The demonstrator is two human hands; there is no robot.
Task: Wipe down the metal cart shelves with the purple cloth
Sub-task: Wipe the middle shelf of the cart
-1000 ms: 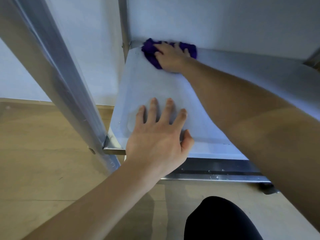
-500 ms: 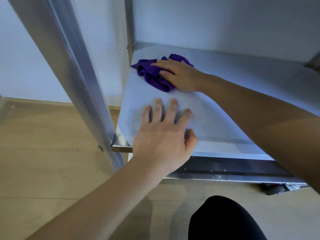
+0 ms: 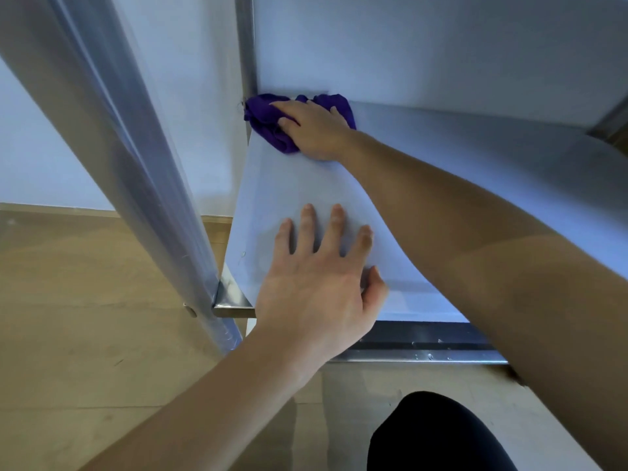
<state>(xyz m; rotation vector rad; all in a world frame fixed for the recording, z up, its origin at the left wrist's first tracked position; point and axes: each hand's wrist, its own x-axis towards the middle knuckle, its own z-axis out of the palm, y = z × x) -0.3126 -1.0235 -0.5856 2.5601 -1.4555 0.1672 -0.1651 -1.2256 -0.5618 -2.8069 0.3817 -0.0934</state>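
Bracing comes first: your left hand (image 3: 319, 280) lies flat and open, fingers spread, on the smooth grey metal cart shelf (image 3: 475, 185) just inside its front lip, likely steadying you while you reach deep. The thick silver upright post (image 3: 112, 158) stands left of that shelf's front corner, tight beside your wrist. Farther in, your right hand (image 3: 316, 130) presses palm-down with fingers loosely curled over the crumpled purple cloth (image 3: 268, 122), pinning it rather than pinching. Cloth sits in the shelf's far-left corner, touching the rear post (image 3: 245, 45) and back edge. Open room runs rightward along the shelf's back; none left.
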